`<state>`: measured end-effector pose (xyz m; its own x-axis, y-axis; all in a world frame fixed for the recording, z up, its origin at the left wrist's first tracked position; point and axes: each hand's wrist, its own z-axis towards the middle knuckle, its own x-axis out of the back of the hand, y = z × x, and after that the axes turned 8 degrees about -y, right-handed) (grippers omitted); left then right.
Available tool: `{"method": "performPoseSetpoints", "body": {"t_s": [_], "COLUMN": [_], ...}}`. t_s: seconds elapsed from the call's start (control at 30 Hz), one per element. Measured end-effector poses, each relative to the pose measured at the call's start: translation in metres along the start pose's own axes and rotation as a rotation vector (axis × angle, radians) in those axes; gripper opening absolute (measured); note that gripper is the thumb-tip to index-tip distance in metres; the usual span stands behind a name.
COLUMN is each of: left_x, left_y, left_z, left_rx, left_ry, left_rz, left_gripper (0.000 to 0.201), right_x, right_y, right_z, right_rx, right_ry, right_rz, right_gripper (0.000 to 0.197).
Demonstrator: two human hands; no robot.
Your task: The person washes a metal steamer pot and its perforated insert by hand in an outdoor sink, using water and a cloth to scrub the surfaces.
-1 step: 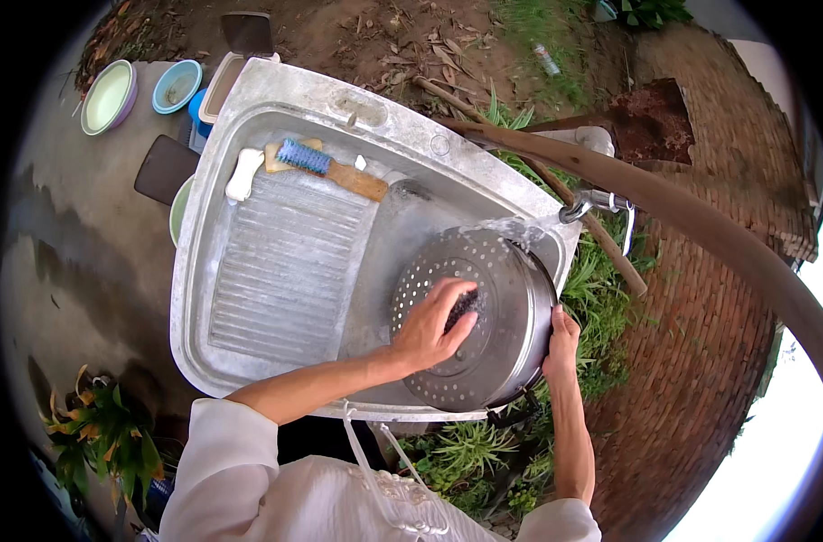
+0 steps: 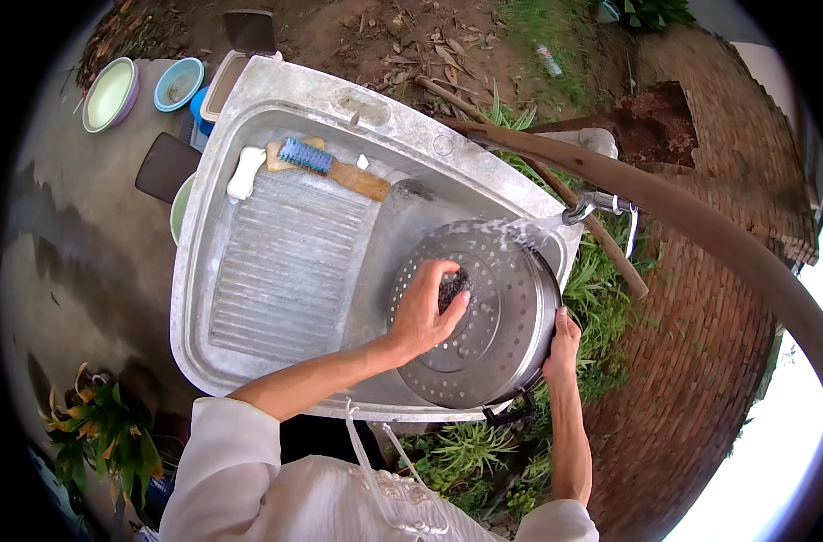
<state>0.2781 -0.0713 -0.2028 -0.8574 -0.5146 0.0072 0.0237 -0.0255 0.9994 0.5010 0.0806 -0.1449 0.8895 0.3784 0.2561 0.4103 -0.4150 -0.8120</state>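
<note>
A round metal steamer pot [image 2: 511, 339] with a perforated bottom lies tilted in the right part of the stone sink [image 2: 289, 262], its holed face toward me. My left hand [image 2: 422, 312] is closed around a dark wire scouring pad [image 2: 454, 287] and presses it against the holed face. At the pot's right edge, my right hand [image 2: 563, 343] grips the rim, its thumb on top; the other fingers are partly hidden. From the tap [image 2: 585, 208] at the upper right, water runs onto the pot's far side.
On the ribbed washboard side lie a blue-bristled scrubbing brush [image 2: 335, 169] with a wooden handle and a white object [image 2: 246, 173]. A wooden pole [image 2: 664, 199] crosses near the tap. Basins [image 2: 178, 86] stand on the ground at the upper left; plants border the sink's right side.
My left hand has shifted slightly left and up over the holed face with the scouring pad. The pot has tilted a little, showing more of that face. My right hand keeps its grip.
</note>
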Motion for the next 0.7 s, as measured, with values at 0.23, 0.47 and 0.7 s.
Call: {"method": "performPoseSetpoints", "body": {"t_s": [0.23,0.47,0.7], "left_x": [-0.002,-0.054,-0.048], "left_y": [-0.026,0.032,0.003], "left_z": [0.112,0.057,0.076], "left_rx": [-0.054,-0.515,-0.304], "left_ry": [0.237,-0.090,-0.113], "left_rz": [0.093,0.009,0.052], "left_gripper": [0.029,0.016,0.013], "right_x": [-0.042,-0.043,-0.050], "right_y": [-0.009,-0.006,-0.001], "right_z": [0.011,0.013,0.006], "right_rx": [0.093,0.130,0.053], "right_ry": [0.018,0.079,0.151], "right_rz": [-0.048,-0.061,-0.007], "right_gripper": [0.043,0.046,0.045]}}
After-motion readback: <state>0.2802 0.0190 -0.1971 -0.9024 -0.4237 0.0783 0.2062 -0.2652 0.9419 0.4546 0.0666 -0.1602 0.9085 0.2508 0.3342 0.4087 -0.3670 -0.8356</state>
